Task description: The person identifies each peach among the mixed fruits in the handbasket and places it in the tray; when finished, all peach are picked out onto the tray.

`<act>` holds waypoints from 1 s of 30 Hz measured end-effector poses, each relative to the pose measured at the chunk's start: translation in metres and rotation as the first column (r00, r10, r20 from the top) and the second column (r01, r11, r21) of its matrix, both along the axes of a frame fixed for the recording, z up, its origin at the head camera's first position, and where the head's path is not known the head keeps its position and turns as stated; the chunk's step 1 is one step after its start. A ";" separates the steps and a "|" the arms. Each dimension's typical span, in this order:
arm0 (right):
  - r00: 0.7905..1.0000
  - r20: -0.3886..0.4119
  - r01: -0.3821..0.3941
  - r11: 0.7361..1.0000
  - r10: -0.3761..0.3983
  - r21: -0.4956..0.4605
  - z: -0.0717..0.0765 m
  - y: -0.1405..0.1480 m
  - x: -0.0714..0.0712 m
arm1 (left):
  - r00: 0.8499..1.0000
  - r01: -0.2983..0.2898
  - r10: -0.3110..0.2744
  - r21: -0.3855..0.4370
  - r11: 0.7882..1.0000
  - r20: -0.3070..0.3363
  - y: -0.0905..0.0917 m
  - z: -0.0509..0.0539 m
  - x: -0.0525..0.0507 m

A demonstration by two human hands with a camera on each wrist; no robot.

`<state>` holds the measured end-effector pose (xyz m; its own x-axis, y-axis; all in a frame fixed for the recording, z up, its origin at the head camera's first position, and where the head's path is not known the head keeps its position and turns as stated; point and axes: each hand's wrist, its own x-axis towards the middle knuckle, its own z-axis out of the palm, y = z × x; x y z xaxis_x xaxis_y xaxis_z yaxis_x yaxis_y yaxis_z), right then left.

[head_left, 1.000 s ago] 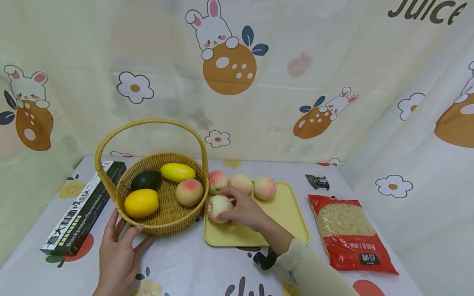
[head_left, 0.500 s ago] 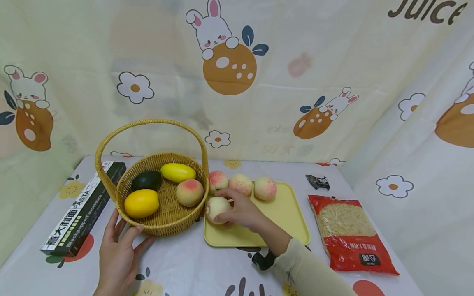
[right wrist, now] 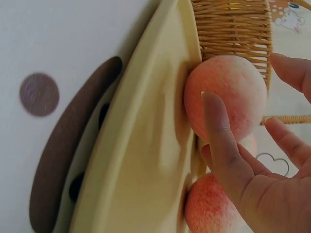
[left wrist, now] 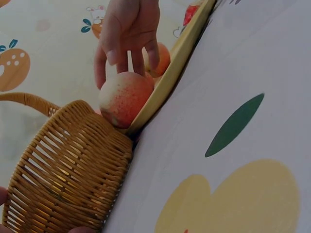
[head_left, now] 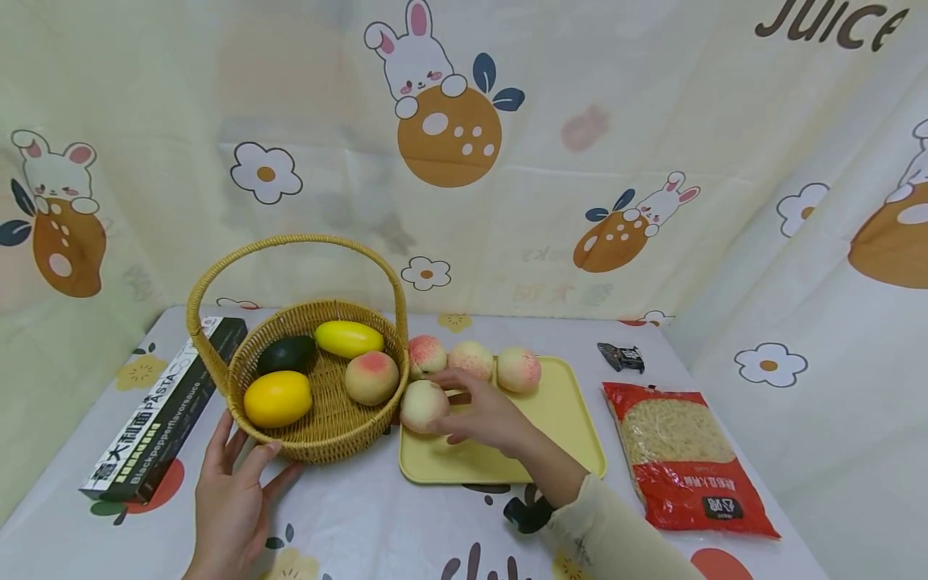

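A round wicker basket [head_left: 329, 439] with a tall handle holds a pinkish peach [head_left: 372, 378], a yellow lemon-like fruit [head_left: 278, 399], a longer yellow fruit [head_left: 349, 338] and a dark green avocado-like fruit [head_left: 286, 354]. My left hand [head_left: 235, 495] touches its near left side, fingers spread along the outer wall. Beside the basket, a pale peach [head_left: 424, 407] sits at the left edge of a yellow tray [head_left: 507, 463]. Right behind it my right hand [head_left: 489, 415] hovers with parted fingers; in the right wrist view the fingers [right wrist: 216, 114] are spread around that peach [right wrist: 228, 90].
More peaches [head_left: 519, 370] line the tray's back edge. A pasta box [head_left: 170, 403] lies left of the basket. On the right are a red noodle bag [head_left: 689, 459] and a small black packet [head_left: 621, 357]. A printed curtain [head_left: 507, 201] hangs behind the table.
My right hand's fingers have loosened from the pale peach, and the hand has drawn slightly right. The peach has shifted a little left against the basket. My left hand stays still.
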<state>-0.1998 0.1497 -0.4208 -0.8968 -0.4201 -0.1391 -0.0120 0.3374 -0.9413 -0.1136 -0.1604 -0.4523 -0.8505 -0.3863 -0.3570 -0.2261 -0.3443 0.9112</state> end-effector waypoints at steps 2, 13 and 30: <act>1.000 0.013 0.001 1.000 0.000 -0.010 0.002 0.004 0.002 | 1.000 -0.001 0.001 -0.001 1.000 -0.004 0.000 0.000 0.000; 0.998 0.043 0.048 0.996 -0.045 -0.069 0.006 0.030 0.007 | 1.000 0.000 0.000 -0.004 1.000 -0.003 0.001 -0.001 0.000; 0.969 -0.201 0.135 0.988 -0.147 -0.070 0.015 0.024 0.026 | 1.000 -0.005 0.005 0.001 1.000 -0.024 0.000 -0.001 0.001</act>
<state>-0.1742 0.1733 -0.4057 -0.9544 -0.2893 0.0734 -0.1623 0.2967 -0.9411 -0.1126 -0.1604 -0.4529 -0.8568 -0.3898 -0.3374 -0.2030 -0.3465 0.9158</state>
